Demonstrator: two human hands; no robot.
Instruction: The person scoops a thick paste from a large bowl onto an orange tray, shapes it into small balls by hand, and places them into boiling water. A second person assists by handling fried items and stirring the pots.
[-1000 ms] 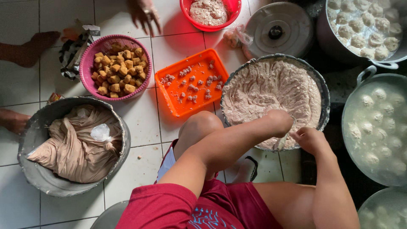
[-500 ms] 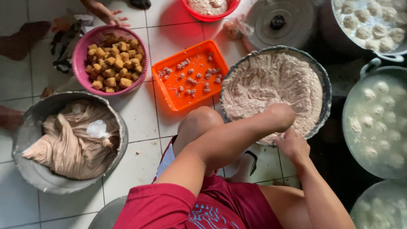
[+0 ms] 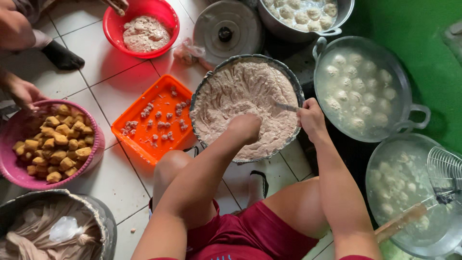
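while left hand [image 3: 246, 127] sinks fisted in paste [image 3: 240, 103] (pale), right hand [image 3: 310, 118] grips spoon [image 3: 287, 107]

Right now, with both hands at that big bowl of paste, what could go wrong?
1. The left hand is buried in the paste bowl; sticky paste could drop onto the tiles or the orange tray.
2. The right hand holds a spoon beside the pot of floating balls; a slip might splash its water.
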